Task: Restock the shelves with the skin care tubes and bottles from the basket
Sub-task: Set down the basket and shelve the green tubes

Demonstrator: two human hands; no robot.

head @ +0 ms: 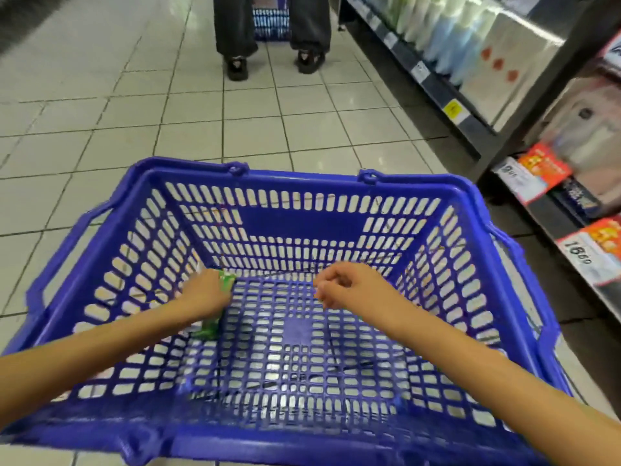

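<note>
Basket: I see the blue basket (302,174) on the tiled floor (100,105), shelves (470,126) to my right.
Left grip: my left grip (206,292) is low by the basket's left wall, fingers curled round a green tube (210,327).
Tube: inside the basket, bottom left, partly hidden by that hand.
Right grip: my right grip (339,285) hangs over the basket's middle, fingers curled. I cannot tell whether it pinches anything.
Beyond: a person's legs (235,25).

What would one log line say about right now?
left hand grips green tube | right hand curled, hold unclear | both in basket | shelves on right
</note>
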